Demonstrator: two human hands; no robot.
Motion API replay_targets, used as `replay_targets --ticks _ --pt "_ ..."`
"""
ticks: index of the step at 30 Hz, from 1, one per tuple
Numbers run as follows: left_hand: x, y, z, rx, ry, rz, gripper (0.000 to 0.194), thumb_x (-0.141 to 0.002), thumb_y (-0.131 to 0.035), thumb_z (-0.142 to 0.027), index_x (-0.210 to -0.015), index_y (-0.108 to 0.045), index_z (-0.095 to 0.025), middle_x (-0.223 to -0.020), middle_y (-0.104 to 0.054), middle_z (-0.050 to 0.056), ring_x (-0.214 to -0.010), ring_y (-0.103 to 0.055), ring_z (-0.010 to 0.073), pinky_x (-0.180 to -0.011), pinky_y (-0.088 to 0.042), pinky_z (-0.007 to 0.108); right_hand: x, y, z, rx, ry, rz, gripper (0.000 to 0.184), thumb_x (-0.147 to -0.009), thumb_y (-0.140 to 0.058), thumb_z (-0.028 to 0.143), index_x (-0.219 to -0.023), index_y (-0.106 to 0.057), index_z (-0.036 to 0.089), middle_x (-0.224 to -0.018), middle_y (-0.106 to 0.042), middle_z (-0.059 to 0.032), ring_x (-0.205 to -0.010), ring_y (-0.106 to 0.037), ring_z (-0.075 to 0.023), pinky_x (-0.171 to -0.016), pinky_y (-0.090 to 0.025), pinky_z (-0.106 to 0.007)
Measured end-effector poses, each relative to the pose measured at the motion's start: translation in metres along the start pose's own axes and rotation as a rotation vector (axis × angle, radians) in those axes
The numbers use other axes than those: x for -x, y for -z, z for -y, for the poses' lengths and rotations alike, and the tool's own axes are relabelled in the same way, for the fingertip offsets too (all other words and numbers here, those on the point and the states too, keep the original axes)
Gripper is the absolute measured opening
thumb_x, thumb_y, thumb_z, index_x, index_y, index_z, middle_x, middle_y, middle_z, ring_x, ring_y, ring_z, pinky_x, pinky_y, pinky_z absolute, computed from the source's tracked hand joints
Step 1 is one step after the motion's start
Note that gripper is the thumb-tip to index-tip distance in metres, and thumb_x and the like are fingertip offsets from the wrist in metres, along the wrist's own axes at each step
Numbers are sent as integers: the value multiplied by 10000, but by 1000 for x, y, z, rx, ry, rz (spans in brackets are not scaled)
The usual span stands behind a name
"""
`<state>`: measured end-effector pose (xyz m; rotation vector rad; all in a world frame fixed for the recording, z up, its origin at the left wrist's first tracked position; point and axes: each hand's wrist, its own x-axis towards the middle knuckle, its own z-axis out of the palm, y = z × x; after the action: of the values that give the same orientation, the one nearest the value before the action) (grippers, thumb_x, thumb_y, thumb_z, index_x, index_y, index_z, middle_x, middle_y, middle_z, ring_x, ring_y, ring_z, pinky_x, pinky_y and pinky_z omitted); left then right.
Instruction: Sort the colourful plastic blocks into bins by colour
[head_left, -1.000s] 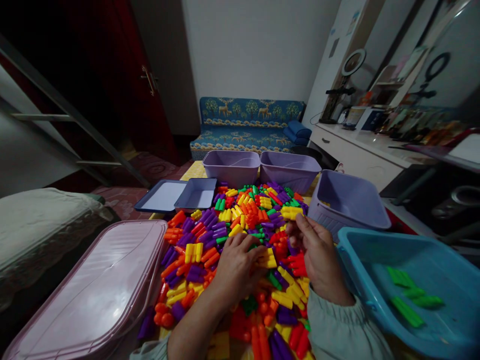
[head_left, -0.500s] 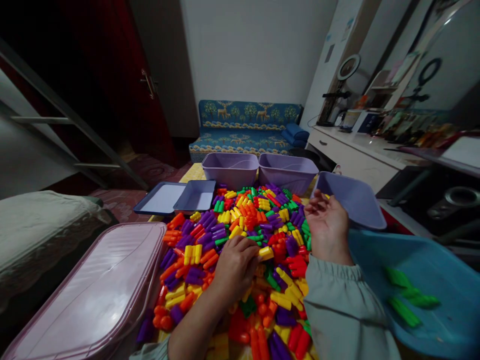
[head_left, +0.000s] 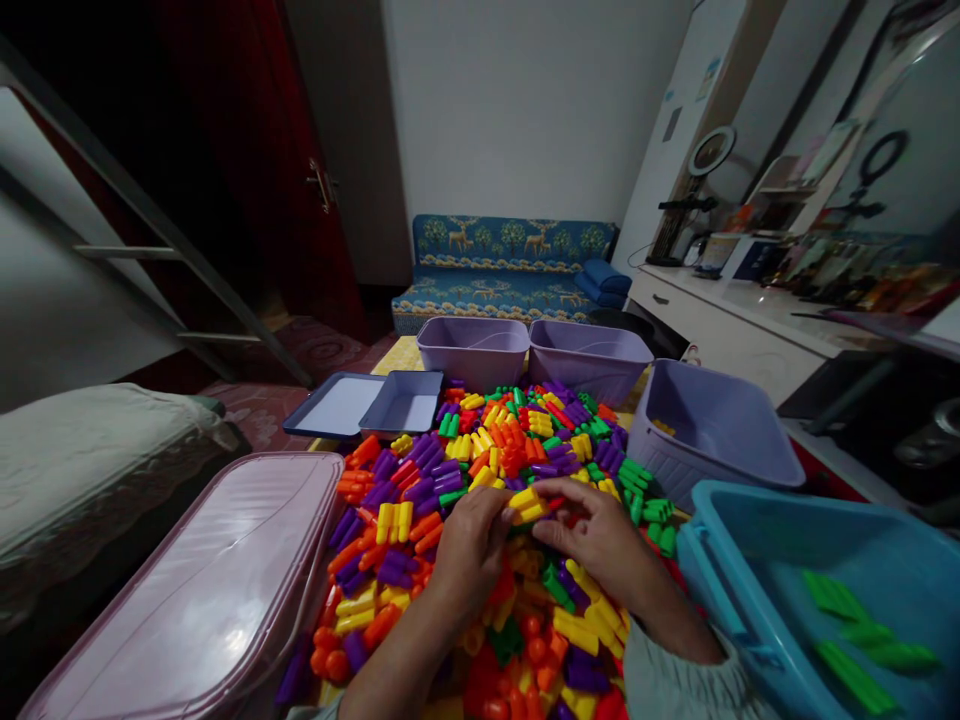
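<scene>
Over a heap of plastic building blocks (head_left: 427, 470) in yellow, orange, red, purple and green, my two hands meet. My left hand (head_left: 472, 540) pinches a yellow building block (head_left: 527, 505) with rounded tubes side by side. From the other side, my right hand (head_left: 596, 525) closes its thumb and fingers at the right end of that same block. Some red shows between the right fingers, but I cannot tell whether it is held or lies behind. Loose blocks surround both wrists.
Two lilac bins (head_left: 472, 345) stand behind the heap. Another lilac bin (head_left: 712, 430), with a little yellow inside, is at right. A blue bin (head_left: 757, 600) holds several green blocks. A pink lidded box (head_left: 195, 580) and a shallow tray (head_left: 401, 400) are at left.
My right hand has moved left from beside the right lilac bin, from open palm to gripping the yellow block. My left hand keeps its hold. The view has shifted slightly.
</scene>
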<state>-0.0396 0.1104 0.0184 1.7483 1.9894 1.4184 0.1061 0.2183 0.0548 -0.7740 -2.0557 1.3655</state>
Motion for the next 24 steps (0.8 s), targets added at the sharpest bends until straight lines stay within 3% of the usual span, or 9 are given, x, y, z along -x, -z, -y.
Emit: replay_targets --ticks 3,8,12,16,20,24 --pt "0 0 1 14 -2 -14 218 -969 -438 -257 -885 -613 -158 -816 -649 73 -783 -605 196 -676 -437 288 3 -12 -11 46 45 20 269 -732 -768 302 -987 -730 228 -925 -726 -29 -820 -650 -195 -744 -506 -299" --pt "-2 4 -3 53 -19 -83 222 -971 -463 -261 -855 -623 -159 -781 -645 54 -742 -604 169 -659 -448 270 4 -22 -8 -112 9 13 248 -797 -707 424 -884 -684 193 -796 -688 -15 -722 -624 -164 -640 -486 -258" --pt "-6 16 -2 31 -102 -216 148 -953 -497 -201 -963 -643 -176 -957 -669 71 -932 -617 184 -815 -485 304 6 -19 -3 -174 -5 -69 290 -822 -673 464 -889 -648 183 -762 -654 -4 -648 -583 -136 -590 -463 -239" --pt "-12 28 8 -124 -81 -320 188 -927 -537 -183 -1082 -643 -182 -1084 -654 96 -1040 -592 217 -903 -481 373 6 -17 -8 -160 -14 -146 289 -783 -716 449 -822 -616 181 -716 -637 -5 -627 -583 -146 -567 -460 -244" --pt "-13 30 7 -147 -73 -193 242 -912 -580 -239 -1142 -645 -198 -1104 -669 95 -1058 -595 233 -919 -492 399 6 -21 -11 -164 -3 -181 261 -782 -718 411 -874 -612 191 -737 -653 -12 -623 -600 -155 -563 -483 -251" --pt "-7 24 -4 -28 -120 -25 409 -912 -597 -251 -1319 -557 -239 -1222 -643 95 -1134 -594 217 -950 -501 360 7 -26 -13 -95 157 -79 172 -843 -637 293 -984 -666 197 -934 -680 -60 -833 -650 -188 -708 -533 -276"
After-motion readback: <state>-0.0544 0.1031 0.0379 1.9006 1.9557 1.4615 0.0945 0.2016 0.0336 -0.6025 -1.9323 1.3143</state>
